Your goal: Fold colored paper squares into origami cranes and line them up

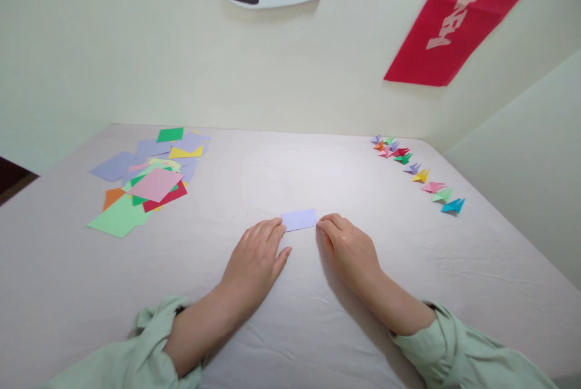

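A small lavender paper rectangle (299, 220), apparently folded, lies flat on the table between my hands. My left hand (258, 251) rests palm down at its left end, fingertips on the paper's edge and the thumb held apart. At the opposite end, my right hand (349, 250) has its thumb and index finger closed on the right edge of the paper. The other fingers of the right hand are curled under and partly hidden.
Loose coloured paper sheets (157, 184) are heaped at the back left of the cloth-covered table (281, 165). Along the right side runs a row of small folded paper figures (421, 176). Behind stands a wall (281, 74) with a red banner (463, 20).
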### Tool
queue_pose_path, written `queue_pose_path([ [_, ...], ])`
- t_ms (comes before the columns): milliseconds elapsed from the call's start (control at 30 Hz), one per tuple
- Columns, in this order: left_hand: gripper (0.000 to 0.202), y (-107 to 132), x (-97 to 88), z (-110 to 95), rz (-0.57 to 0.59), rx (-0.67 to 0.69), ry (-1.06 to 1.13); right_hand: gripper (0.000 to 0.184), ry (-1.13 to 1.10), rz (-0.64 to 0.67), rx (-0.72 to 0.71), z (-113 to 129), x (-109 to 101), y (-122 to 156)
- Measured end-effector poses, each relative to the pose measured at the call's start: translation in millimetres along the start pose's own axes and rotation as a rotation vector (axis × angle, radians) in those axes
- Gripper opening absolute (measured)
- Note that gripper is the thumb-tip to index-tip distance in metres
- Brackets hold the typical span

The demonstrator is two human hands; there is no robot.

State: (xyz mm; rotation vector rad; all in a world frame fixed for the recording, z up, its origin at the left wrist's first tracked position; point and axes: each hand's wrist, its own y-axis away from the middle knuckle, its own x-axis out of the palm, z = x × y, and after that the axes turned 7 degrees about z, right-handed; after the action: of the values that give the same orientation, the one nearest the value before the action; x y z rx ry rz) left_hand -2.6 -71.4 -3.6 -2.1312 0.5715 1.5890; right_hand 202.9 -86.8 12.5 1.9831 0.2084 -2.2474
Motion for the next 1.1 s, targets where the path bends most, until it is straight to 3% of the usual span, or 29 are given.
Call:
queue_pose_path([
  [200,0.041,-29,-2.3,7,-0.022,-0.073,0.11,0.022,-0.158,-0.05,0.031,-2,7,-7],
  [400,0.019,-49,-0.6,6,0.018,-0.061,0.131,0.032,-0.315,-0.102,0.02,-7,13,-11],
  [533,0.005,-57,3.8,12,-0.04,-0.062,0.355,0.04,-0.463,-0.128,0.051,-12,15,-14],
  [633,0.002,-64,5.9,19,-0.162,-0.13,0.678,0.043,-0.635,-0.102,0.071,-16,15,-24],
  [700,0.007,-68,6.1,23,-0.256,-0.211,0.922,0.044,-0.836,-0.048,0.076,-14,16,-37],
  [800,0.016,-70,4.9,29,-0.287,-0.295,1.171,0.039,-1.163,0.1,0.101,-4,19,-61],
  [867,0.02,-69,3.9,31,-0.268,-0.316,1.23,0.034,-1.297,0.131,0.073,6,21,-75],
  [933,0.021,-68,3.5,32,-0.236,-0.298,1.226,0.029,-1.363,0.058,0.065,13,23,-85],
  [1100,0.022,-68,4.1,31,-0.263,-0.303,1.204,0.026,-1.357,-0.044,0.053,15,25,-87],
])
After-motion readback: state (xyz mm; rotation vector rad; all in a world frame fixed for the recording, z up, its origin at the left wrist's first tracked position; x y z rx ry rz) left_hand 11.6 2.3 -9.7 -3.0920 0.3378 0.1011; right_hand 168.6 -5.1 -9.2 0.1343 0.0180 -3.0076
